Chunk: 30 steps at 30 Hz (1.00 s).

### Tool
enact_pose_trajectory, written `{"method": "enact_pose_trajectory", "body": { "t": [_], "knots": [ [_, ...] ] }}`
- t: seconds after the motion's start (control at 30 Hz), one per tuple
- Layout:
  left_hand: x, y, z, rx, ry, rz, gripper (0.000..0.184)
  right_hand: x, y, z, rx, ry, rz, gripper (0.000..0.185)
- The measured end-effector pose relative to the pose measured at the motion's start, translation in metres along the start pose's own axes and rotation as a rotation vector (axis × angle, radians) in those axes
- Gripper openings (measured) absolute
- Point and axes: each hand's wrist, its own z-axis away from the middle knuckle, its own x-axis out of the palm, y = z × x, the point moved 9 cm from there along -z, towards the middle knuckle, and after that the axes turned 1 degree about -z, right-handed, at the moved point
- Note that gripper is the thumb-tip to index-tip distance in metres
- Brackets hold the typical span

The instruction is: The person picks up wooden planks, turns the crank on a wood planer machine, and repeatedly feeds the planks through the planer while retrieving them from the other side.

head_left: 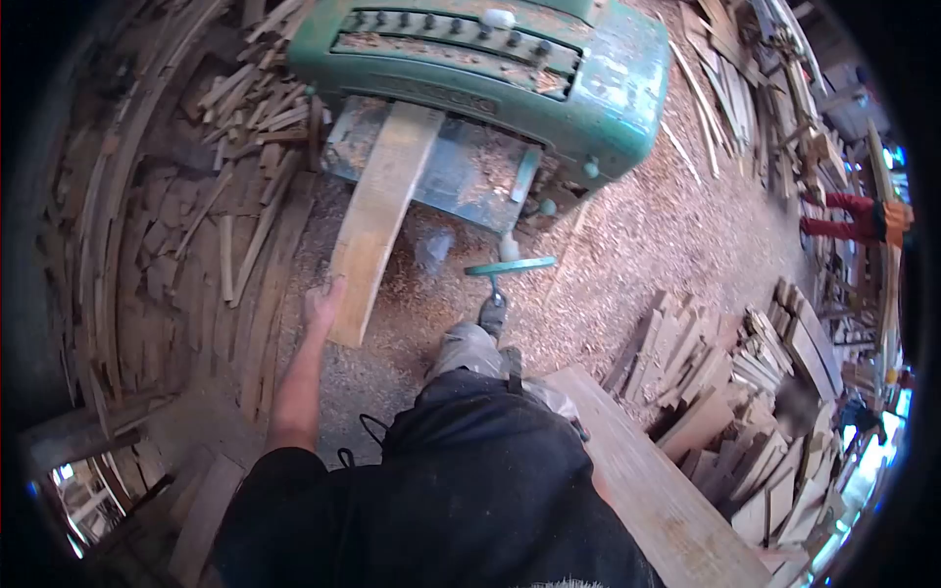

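My left hand (pixel 323 304) grips the left edge of a long wooden board (pixel 377 230), close to its near end. The far end of this board lies on the metal bed (pixel 470 181) of a green planer (pixel 470 73) and reaches under its hood. On my right side, a wide plank (pixel 667 480) slants back past my hip. A strip of skin from my right arm shows between my dark shirt and this plank. My right hand is mostly hidden there, so its fingers cannot be made out.
A green handwheel (pixel 510 266) sticks out from the planer near my foot. Wood shavings (pixel 637 235) cover the floor. Offcuts (pixel 725 392) are heaped at right, and more wood strips (pixel 265 108) lie at left. A person in red trousers (pixel 833 216) stands at far right.
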Motion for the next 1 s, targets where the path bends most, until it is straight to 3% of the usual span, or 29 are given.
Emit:
{"method": "enact_pose_trajectory", "body": {
  "t": [0.1,0.23,0.3,0.4,0.57,0.83,0.93,1.0],
  "knots": [
    [-0.027,0.046,0.018,0.005,0.045,0.139,0.064,-0.023,-0.009,-0.008,0.01,-0.007,0.025,0.055],
    [-0.008,0.038,-0.007,0.11,0.106,0.116,0.062,-0.049,-0.019,-0.008,0.043,-0.007,0.029,0.056],
    [-0.024,0.048,0.0,-0.058,0.09,-0.011,0.063,-0.058,-0.026,-0.003,0.057,-0.013,0.023,0.056],
    [-0.032,0.063,0.001,-0.1,0.14,0.028,0.065,-0.074,-0.031,-0.003,0.069,-0.009,0.021,0.056],
    [-0.029,0.069,-0.012,0.052,0.24,0.281,0.062,-0.091,-0.03,-0.002,0.076,0.001,-0.004,0.056],
    [-0.035,0.092,-0.018,0.002,0.332,0.166,0.058,-0.104,0.029,0.022,0.071,-0.001,-0.039,0.056],
    [-0.043,0.134,-0.001,-0.039,0.483,0.104,0.053,-0.119,0.069,0.034,0.056,-0.004,-0.048,0.056],
    [-0.053,0.186,0.021,0.215,0.687,0.153,0.045,-0.134,0.09,0.034,0.048,-0.005,-0.051,0.056]
  ]
}}
